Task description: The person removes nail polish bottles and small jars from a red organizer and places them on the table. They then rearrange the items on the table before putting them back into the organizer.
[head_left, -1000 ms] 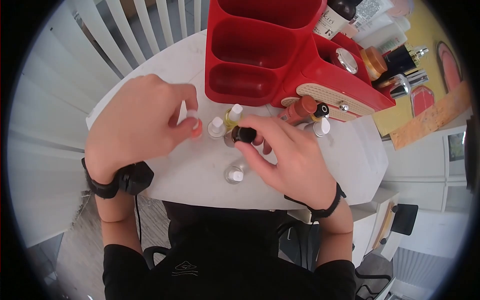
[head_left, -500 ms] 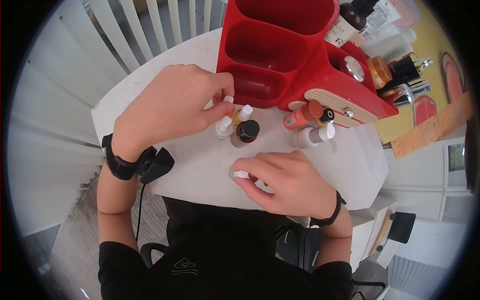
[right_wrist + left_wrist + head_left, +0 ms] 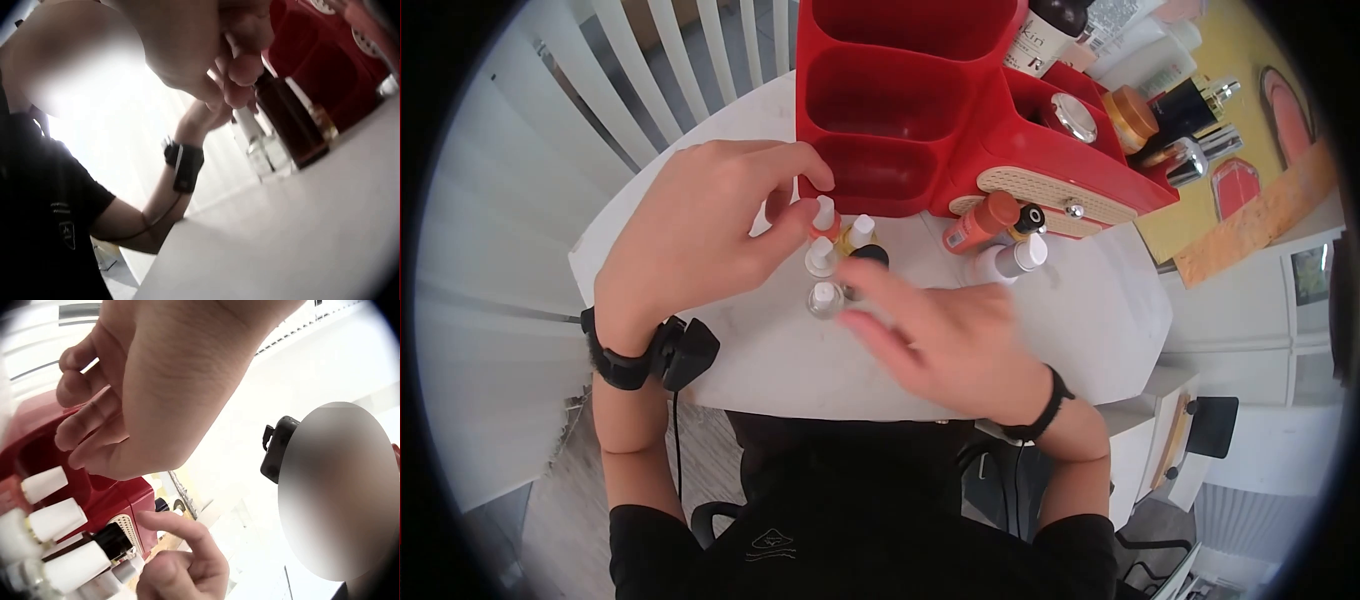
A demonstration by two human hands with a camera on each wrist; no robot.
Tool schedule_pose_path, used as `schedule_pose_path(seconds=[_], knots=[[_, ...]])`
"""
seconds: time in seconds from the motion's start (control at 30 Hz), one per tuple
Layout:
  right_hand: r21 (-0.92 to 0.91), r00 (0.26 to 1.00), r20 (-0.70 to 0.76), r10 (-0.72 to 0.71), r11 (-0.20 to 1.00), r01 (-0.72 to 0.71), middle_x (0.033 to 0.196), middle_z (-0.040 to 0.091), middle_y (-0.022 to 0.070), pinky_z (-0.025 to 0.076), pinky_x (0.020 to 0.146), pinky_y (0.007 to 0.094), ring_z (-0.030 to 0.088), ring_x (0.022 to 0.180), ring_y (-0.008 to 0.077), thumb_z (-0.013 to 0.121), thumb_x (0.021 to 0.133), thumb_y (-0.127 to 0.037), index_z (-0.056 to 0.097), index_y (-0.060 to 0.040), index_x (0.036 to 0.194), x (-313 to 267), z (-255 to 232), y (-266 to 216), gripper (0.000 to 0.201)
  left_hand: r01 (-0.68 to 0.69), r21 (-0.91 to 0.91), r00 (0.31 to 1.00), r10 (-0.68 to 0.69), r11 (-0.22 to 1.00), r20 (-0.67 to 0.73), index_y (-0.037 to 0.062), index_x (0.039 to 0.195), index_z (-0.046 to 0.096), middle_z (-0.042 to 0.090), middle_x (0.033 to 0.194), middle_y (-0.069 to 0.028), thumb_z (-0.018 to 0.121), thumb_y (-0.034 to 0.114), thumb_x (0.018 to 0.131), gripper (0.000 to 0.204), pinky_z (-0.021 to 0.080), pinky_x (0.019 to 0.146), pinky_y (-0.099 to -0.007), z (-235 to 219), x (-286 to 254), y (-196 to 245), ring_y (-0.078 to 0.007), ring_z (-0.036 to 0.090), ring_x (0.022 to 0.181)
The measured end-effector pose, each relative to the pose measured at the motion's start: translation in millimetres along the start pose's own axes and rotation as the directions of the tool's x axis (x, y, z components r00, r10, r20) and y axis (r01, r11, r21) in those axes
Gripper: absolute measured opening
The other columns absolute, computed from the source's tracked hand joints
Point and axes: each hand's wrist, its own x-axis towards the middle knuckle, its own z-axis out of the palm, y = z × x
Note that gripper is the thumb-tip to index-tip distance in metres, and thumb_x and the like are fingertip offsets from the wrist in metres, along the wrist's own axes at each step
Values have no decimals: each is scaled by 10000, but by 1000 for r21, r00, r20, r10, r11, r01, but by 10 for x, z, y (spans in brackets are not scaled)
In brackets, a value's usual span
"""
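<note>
In the head view, my left hand (image 3: 700, 220) hovers beside a small orange-red nail polish bottle (image 3: 825, 222) with a white cap, its thumb close to the cap. The left wrist view shows those fingers loosely bent with nothing between them. Grouped with it stand a whitish bottle (image 3: 821, 260), a yellow one (image 3: 862, 234), a clear one (image 3: 824, 299), all white-capped, and a dark brown bottle (image 3: 290, 122) with a black cap. My right hand (image 3: 950, 345), blurred, is just right of the clear bottle, thumb and forefinger apart and holding nothing. It partly covers the dark bottle.
Behind the bottles stands a red organizer (image 3: 960, 140) with deep compartments and woven-front drawers. An orange bottle (image 3: 982, 222), a black-capped bottle (image 3: 1029, 218) and a white bottle (image 3: 1010, 261) stand at its front right. Cosmetics fill its right side. A white slatted railing (image 3: 675, 60) borders the table.
The right hand set the dark bottle down, pinched the clear bottle near the front, moved it back left beside the group and let go. The left hand brought the orange-red bottle to the group and released it.
</note>
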Motion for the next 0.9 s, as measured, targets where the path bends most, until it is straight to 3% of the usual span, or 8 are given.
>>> schedule_pose_path(seconds=[0.07, 0.13, 0.17, 0.23, 0.33, 0.67, 0.83, 0.9], knots=[[-147, 990, -132, 38, 988, -58, 676, 678, 13, 487, 499, 357, 648, 518, 193, 897, 916, -222, 755, -87, 1178, -56, -229, 131, 327, -23, -4, 999, 23, 1000, -23, 85, 1123, 779, 765, 891, -88, 706, 48, 917, 221, 488, 605, -340, 21, 6, -9, -224, 648, 640], [-290, 966, -191, 175, 930, -226, 642, 653, 6, 476, 511, 353, 630, 504, 190, 938, 871, -240, 757, -117, 1113, -81, -575, 186, 326, -45, -2, 998, 44, 999, -52, 81, 1115, 778, 770, 903, -88, 714, 59, 926, 201, 495, 614, -345, 39, 28, -21, -223, 667, 661], [-285, 968, -185, 168, 934, -216, 642, 653, 6, 476, 511, 353, 630, 504, 190, 938, 871, -240, 757, -117, 1113, -105, -709, 209, 326, -51, 15, 998, 51, 999, -46, 77, 1108, 776, 775, 914, -90, 724, 82, 941, 175, 504, 624, -350, 50, 36, -20, -225, 682, 677], [-412, 843, -119, 524, 747, -523, 616, 627, 12, 472, 521, 359, 628, 503, 207, 945, 859, -252, 745, -140, 1059, -166, -881, 227, 304, -55, 28, 998, 56, 998, -35, 73, 1100, 775, 781, 926, -92, 734, 104, 956, 153, 513, 635, -356, 72, 33, -8, -226, 698, 692], [-339, 812, -83, 577, 750, -568, 605, 612, 20, 469, 520, 365, 632, 503, 220, 942, 860, -257, 733, -138, 1048, -177, -825, 270, 305, -12, 67, 1000, 13, 998, -3, 73, 1086, 778, 785, 921, -96, 749, 153, 980, 136, 528, 653, -368, 72, 51, -4, -229, 719, 710], [-121, 837, 8, 547, 831, -542, 698, 683, 58, 543, 578, 334, 706, 601, 204, 907, 876, -159, 732, -93, 1087, -138, -698, 310, 282, 46, 105, 998, -49, 993, 28, 80, 1075, 789, 780, 855, -92, 748, 168, 992, 127, 537, 663, -369, 75, 45, 15, -234, 737, 705], [51, 909, -133, 395, 919, -392, 830, 729, 49, 568, 621, 301, 696, 651, 170, 903, 892, -145, 744, -84, 1143, 20, -453, 315, 303, 42, 98, 999, -43, 994, 12, 87, 1081, 788, 774, 832, -90, 750, 161, 987, 125, 528, 653, -368, 56, 62, 37, -252, 719, 685], [39, 919, -144, 366, 931, -364, 909, 744, 67, 582, 628, 320, 723, 688, 194, 885, 921, -141, 728, -82, 1186, 75, -330, 305, 314, 97, 62, 994, -101, 993, 51, 83, 1093, 786, 780, 845, -98, 754, 156, 981, 137, 530, 659, -374, 38, 42, 67, -269, 710, 679]])
